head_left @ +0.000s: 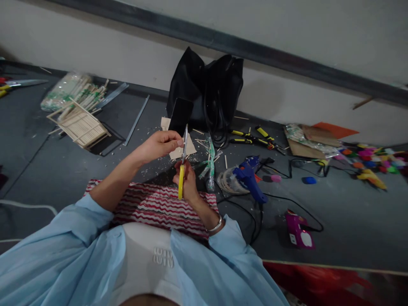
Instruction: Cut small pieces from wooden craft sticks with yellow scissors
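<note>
My right hand (188, 182) is closed round the yellow handles of a pair of scissors (182, 163), whose blades point up and away from me. My left hand (161, 144) pinches something small and thin right at the blades; I cannot make out what it is. Both hands hover over a grey floor (334, 212), above a red and white striped cloth (159, 206). Small pale scraps lie scattered on the floor under the hands.
A black bag (207, 91) leans on the wall ahead, a dark phone (180, 115) propped against it. A blue glue gun (250, 178), yellow-handled pliers (251, 138), a purple power strip (298, 231) and cables lie right. A wooden stick frame (79, 125) and stick bundles lie left. Coloured bits sit far right.
</note>
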Demonstrator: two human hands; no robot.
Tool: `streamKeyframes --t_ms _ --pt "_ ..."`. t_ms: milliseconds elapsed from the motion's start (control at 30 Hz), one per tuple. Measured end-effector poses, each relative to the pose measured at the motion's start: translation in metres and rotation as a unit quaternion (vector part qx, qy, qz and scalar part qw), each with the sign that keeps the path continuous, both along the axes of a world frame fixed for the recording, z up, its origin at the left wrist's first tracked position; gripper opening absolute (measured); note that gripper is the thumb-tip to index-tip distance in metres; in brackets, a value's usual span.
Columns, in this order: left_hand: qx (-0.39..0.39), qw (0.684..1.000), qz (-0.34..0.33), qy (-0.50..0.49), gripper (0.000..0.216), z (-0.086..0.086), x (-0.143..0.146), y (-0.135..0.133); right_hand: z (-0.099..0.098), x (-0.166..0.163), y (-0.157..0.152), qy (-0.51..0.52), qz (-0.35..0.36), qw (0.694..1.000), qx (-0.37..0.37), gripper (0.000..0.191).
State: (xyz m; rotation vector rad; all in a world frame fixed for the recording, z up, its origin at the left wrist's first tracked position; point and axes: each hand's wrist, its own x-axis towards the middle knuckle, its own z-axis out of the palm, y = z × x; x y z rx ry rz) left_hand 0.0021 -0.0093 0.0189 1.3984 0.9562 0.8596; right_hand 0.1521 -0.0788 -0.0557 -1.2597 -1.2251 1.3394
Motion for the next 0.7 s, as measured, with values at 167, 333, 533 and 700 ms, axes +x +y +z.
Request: streamKeyframes --t_ms 167,333,533,700 --pt "0.028 0.999 0.0 0.026 0.019 0.003 -0.001 -0.001 -0.002 0.002 -0.001 -0.017 0.005 1.0 0.01 0.032" --pt "0.061 0.997 0.003 0.038 0.021 0.005 -0.003 0.0 0.002 0.003 0.0 -0.031 0.012 0.999 0.009 0.034" --pt "0.114 0.992 0.01 0.054 0.02 0.001 -0.002 0.002 0.011 0.002 0.001 -0.02 0.021 1.0 0.004 0.035" --pt "0.14 0.989 0.006 0.053 0.02 -0.004 -0.002 0.002 0.013 -0.001 0.0 0.015 0.008 1.0 -0.013 0.034"
